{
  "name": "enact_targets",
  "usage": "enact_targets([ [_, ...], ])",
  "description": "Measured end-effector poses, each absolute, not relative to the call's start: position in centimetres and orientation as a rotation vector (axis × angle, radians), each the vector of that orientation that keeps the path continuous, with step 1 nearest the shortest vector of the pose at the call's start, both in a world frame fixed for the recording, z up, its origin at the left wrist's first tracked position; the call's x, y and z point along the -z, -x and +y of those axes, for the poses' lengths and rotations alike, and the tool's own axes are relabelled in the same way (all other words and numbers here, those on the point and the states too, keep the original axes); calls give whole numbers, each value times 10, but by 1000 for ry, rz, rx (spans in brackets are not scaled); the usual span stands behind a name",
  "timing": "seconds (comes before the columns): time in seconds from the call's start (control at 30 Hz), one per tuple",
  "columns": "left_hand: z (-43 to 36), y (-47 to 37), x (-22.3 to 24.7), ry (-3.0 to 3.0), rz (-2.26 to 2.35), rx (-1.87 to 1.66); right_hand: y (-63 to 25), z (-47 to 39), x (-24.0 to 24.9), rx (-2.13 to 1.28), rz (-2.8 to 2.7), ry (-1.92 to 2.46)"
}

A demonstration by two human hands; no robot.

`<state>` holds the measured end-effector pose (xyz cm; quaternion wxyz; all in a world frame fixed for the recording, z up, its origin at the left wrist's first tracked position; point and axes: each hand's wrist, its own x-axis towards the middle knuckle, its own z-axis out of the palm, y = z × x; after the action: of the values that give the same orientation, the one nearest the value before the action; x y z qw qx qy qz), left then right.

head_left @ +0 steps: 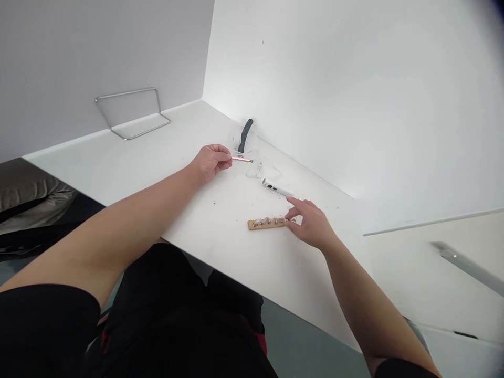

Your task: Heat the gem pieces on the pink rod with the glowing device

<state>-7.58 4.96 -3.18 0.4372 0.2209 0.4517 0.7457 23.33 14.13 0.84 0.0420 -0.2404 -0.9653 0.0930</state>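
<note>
My left hand (pixel 215 161) pinches a thin pink rod (pixel 241 158) with a small metal ball at its far end, held above the tabletop. At the near side of the table, the thumb and fingers of my right hand (pixel 311 221) close on the right end of a tan wooden stick (pixel 265 224). Several shiny metal balls, like bells, sit in a row along it. My right index finger stretches out near a white pen-like device (pixel 277 187) with dark windows, lying on the table.
A black curved handle (pixel 245 135) lies by the back wall, beside clear, thin plastic-looking pieces (pixel 259 169). On the left, a bent metal wire stand (pixel 136 132) rests against the partition. The white table (pixel 189 210) ends at a front edge near my lap.
</note>
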Motion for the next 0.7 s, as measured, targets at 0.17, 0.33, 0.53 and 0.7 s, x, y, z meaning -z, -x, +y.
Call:
enact_targets([
  [0.17, 50, 77, 35, -555, 1118, -1875, -223, 143, -10, -236, -3051, 703],
  [0.33, 53, 79, 37, -558, 1114, -1877, -218, 146, -11, -206, -3144, 657],
  [0.53, 53, 80, 38, -591, 1118, -1858, -217, 148, -13, -179, -3178, 629],
  [0.7, 53, 78, 37, -591, 1136, -1850, -214, 148, -17, -142, -3211, 598],
])
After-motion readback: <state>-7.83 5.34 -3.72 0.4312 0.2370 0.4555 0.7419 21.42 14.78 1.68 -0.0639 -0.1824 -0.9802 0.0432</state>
